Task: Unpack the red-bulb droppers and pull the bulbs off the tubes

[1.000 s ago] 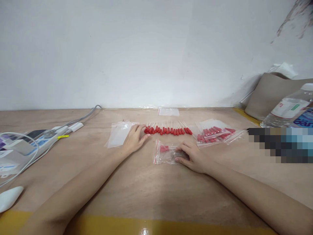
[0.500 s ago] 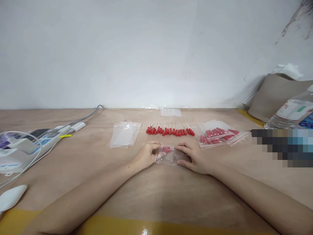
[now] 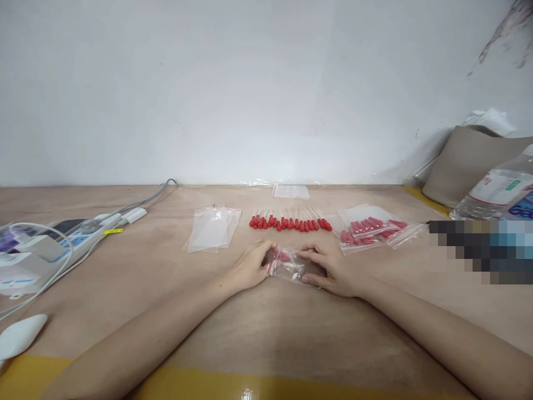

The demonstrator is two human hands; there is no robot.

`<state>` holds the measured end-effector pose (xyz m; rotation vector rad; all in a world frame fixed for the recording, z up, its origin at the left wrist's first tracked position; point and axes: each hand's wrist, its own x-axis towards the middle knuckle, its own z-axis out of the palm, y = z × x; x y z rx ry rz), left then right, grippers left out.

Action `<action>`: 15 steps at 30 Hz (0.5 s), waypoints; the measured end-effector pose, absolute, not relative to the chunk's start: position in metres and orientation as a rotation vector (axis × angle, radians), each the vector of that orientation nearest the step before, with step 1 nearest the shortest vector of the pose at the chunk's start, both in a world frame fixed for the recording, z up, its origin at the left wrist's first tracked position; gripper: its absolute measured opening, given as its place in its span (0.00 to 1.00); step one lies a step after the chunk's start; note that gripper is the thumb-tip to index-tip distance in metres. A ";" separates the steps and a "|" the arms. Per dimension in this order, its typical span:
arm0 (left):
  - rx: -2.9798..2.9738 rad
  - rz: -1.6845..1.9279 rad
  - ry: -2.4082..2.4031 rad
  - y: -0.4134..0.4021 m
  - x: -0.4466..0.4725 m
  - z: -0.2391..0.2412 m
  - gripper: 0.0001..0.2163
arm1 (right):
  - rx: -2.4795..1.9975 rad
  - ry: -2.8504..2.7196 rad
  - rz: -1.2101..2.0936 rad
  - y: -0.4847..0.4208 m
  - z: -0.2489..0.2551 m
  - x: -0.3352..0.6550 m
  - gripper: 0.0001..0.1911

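A small clear zip-lock bag lies low over the table between my two hands, with red pieces inside it near its red-lined mouth. My left hand is closed on that mouth, at the bag's left end. On the right end, the thumb and fingers of my right hand grip the clear plastic. Just beyond the hands lies a row of red-tipped pale sticks, tips toward me. Right of the row are several filled zip-lock bags holding red-tipped pieces.
Flat clear bags are stacked left of the row, and another bag lies by the wall. A power strip with cables and a white mouse are at the left. A water bottle and a grey-brown container stand at the right.
My left fingers have closed further along the bag's mouth, and the red pieces inside have shifted slightly. The right hand has hardly moved; the sticks and other bags stay in place.
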<state>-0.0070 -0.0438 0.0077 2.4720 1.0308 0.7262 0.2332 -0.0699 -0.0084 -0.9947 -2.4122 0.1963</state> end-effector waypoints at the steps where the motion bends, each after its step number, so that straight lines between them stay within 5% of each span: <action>1: 2.439 0.734 1.036 -0.044 -0.007 0.007 0.08 | -0.993 -2.419 0.198 -0.070 -0.008 0.233 0.26; 15: 2.171 0.906 0.878 -0.034 -0.042 0.019 0.10 | -0.998 -2.377 0.238 -0.070 -0.009 0.234 0.27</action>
